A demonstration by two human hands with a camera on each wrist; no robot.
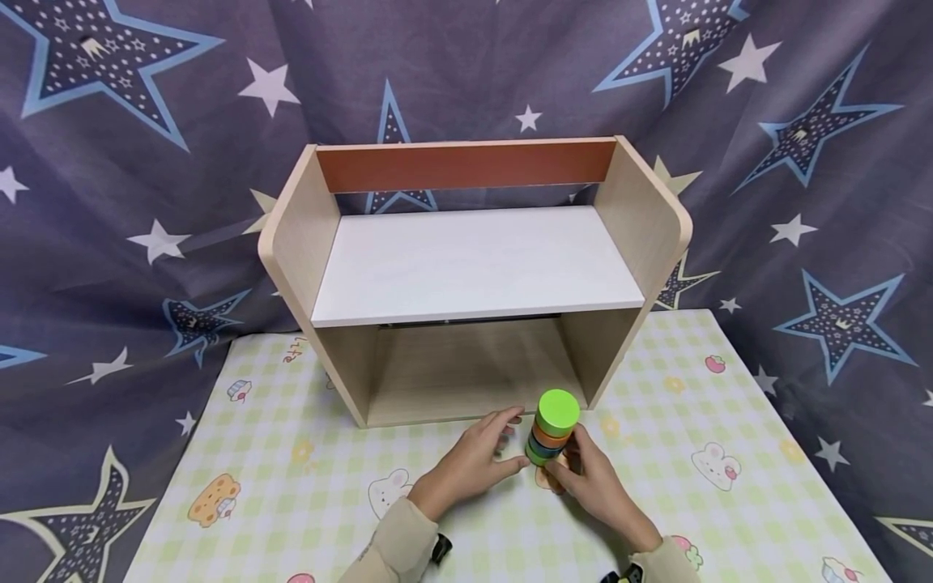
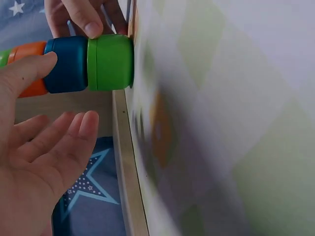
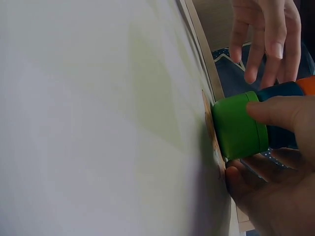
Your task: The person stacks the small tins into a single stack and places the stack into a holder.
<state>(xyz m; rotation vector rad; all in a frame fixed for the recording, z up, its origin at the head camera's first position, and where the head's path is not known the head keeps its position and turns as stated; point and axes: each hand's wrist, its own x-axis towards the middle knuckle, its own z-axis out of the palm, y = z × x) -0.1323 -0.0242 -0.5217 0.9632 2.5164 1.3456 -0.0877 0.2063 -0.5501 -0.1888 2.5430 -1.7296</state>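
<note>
A stack of small round jars stands upright on the table, just before the shelf's front edge. On top is a light green jar [image 1: 559, 410], over an orange jar [image 2: 29, 50], a dark blue jar [image 2: 68, 73] and a bottom green jar [image 2: 110, 64]. My right hand [image 1: 594, 482] holds the bottom jar, its thumb on the near side and its fingers round the far side. To the left of the stack, my left hand [image 1: 474, 457] has its fingers spread and relaxed; its thumb overlaps the blue jar in the left wrist view.
A wooden two-tier shelf [image 1: 474, 263] with a white middle board stands behind the hands. Beneath it spreads a checked tablecloth [image 1: 277, 453] printed with cartoon figures. Dark star-patterned curtains [image 1: 466, 65] hang behind and at both sides.
</note>
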